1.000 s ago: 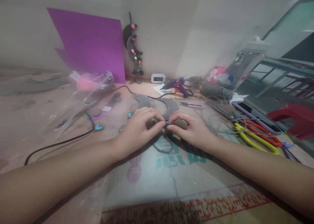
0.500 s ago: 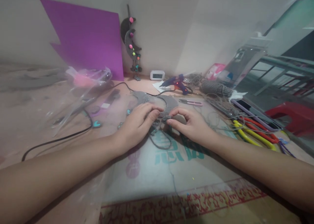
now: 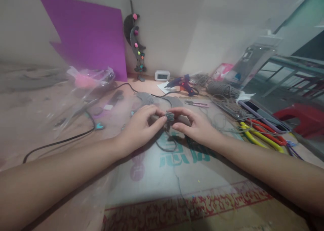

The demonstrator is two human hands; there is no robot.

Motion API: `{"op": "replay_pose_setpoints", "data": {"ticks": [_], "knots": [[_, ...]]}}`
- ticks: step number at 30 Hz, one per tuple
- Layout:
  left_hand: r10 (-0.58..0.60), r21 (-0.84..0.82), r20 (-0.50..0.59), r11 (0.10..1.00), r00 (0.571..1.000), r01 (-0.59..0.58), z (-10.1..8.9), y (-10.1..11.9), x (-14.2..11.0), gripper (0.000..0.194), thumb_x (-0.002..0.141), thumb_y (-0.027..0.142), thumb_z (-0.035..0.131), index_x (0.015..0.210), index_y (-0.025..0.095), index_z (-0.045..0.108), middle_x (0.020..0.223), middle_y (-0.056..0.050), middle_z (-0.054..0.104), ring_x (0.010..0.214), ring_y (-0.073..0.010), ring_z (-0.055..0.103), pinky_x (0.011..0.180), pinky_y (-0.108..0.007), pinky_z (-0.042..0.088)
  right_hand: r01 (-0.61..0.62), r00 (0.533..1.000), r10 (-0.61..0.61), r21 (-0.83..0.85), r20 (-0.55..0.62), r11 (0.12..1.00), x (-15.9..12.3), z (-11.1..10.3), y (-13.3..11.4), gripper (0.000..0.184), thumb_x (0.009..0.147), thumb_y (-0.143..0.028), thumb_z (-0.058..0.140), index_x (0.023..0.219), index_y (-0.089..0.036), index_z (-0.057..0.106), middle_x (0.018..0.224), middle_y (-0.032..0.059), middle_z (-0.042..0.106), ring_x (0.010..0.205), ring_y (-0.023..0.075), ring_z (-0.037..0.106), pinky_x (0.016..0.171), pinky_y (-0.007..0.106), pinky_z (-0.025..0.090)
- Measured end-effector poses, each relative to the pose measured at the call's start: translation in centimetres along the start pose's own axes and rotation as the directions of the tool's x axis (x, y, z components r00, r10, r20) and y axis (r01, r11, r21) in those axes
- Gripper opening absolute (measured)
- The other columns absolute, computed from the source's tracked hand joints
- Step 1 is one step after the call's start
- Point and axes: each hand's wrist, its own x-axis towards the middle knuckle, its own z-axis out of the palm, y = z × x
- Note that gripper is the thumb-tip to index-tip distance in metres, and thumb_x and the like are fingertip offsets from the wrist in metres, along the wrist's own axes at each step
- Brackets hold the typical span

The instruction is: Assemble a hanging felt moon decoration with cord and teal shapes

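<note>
Over the middle of the plastic-covered table, my left hand [image 3: 148,124] pinches a small layered grey piece [image 3: 169,116], like a little felt flower, between thumb and fingertips. My right hand [image 3: 193,123] is close on its other side. Its index fingertip meets the upper edge of the piece, and its thumb is apart just below. A dark grey cord [image 3: 165,150] loops on the table under the hands. Behind them lie flat grey crescent shapes [image 3: 145,98], partly hidden by my fingers.
A glue gun [image 3: 183,85] with a red light lies at the back beside a small white clock [image 3: 162,75]. Pink-handled snips [image 3: 196,104], a grey yarn bundle [image 3: 222,89], a phone [image 3: 264,115] and yellow-handled scissors [image 3: 260,136] are to the right. A purple board [image 3: 88,38] leans on the wall.
The small grey piece has come up into clearer view between my hands. My right thumb and index finger have parted, and my left fingertips have closed on the piece.
</note>
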Motion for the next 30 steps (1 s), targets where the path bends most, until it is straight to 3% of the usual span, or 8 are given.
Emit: {"op": "replay_pose_setpoints", "data": {"ticks": [2,4,10,13,18,23,30], "knots": [[0.006,-0.017,-0.008,1.0,1.0,-0.006,-0.03,-0.01,-0.1,0.014,0.094,0.03,0.055,0.093,0.018,0.063,0.097,-0.003,0.068,0.097,-0.0199,0.061,0.089,-0.037,0.044,-0.002,0.999,0.001,0.019,0.041,1.0,-0.03,0.19,0.31,0.045,0.084,-0.034,0.071,0.127,-0.023,0.06,0.124,0.0083,0.07,0.113,0.0243,0.066,0.098,0.042,0.052],[0.018,-0.009,-0.016,1.0,1.0,-0.018,-0.03,-0.06,-0.17,0.014,0.094,0.031,0.055,0.093,0.019,0.063,0.097,-0.003,0.067,0.096,-0.0197,0.061,0.089,-0.037,0.044,0.006,0.998,-0.007,0.02,0.058,1.0,-0.04,0.36,0.6,0.044,0.084,-0.032,0.071,0.126,-0.024,0.061,0.125,0.0079,0.068,0.116,0.0242,0.064,0.102,0.042,0.051],[0.042,0.018,-0.02,0.999,0.999,-0.041,-0.03,-0.09,-0.04,0.015,0.094,0.031,0.055,0.09,0.019,0.063,0.094,-0.002,0.067,0.094,-0.0194,0.061,0.088,-0.036,0.045,0.101,0.993,-0.094,-0.088,0.078,0.991,0.2,0.31,0.77,0.01,0.088,-0.028,0.065,0.094,-0.02,0.069,0.102,0.0063,0.073,0.101,0.0215,0.066,0.094,0.039,0.051],[0.042,0.019,-0.024,0.999,0.999,-0.041,-0.01,-0.03,0.01,0.014,0.093,0.03,0.054,0.09,0.019,0.063,0.093,-0.003,0.067,0.094,-0.0199,0.061,0.089,-0.037,0.045,0.116,0.991,-0.107,-0.102,0.086,0.988,0.33,0.16,0.54,0.013,0.091,-0.025,0.06,0.084,-0.02,0.069,0.092,0.0048,0.073,0.093,0.0194,0.067,0.09,0.036,0.051],[-0.001,-0.005,0.011,1.0,1.0,0.001,-0.08,0.13,-0.07,0.012,0.092,0.029,0.054,0.087,0.02,0.061,0.093,-0.003,0.067,0.094,-0.0207,0.061,0.089,-0.038,0.046,-0.007,1.0,0.008,-0.049,0.029,0.999,0.17,0.19,0.25,0.015,0.089,-0.026,0.062,0.101,-0.02,0.069,0.098,0.0051,0.074,0.093,0.0198,0.069,0.088,0.036,0.054],[-0.012,-0.014,0.022,1.0,1.0,0.012,-0.14,0.05,-0.13,0.012,0.092,0.028,0.054,0.087,0.019,0.061,0.094,-0.004,0.067,0.096,-0.0212,0.061,0.09,-0.04,0.045,0.009,0.999,-0.01,0.023,0.053,1.0,-0.06,0.28,0.3,0.035,0.085,-0.027,0.068,0.12,-0.022,0.065,0.117,0.0075,0.071,0.109,0.0223,0.067,0.098,0.04,0.053],[0.046,-0.012,-0.026,0.999,0.999,-0.046,-0.11,0.24,-0.13,0.012,0.093,0.029,0.054,0.09,0.019,0.06,0.093,-0.003,0.067,0.094,-0.0196,0.06,0.089,-0.037,0.045,0.081,0.992,-0.071,-0.1,0.102,0.992,0.3,0.09,0.51,0.016,0.087,-0.03,0.069,0.099,-0.02,0.071,0.107,0.0075,0.072,0.104,0.0231,0.065,0.097,0.041,0.049]]}}
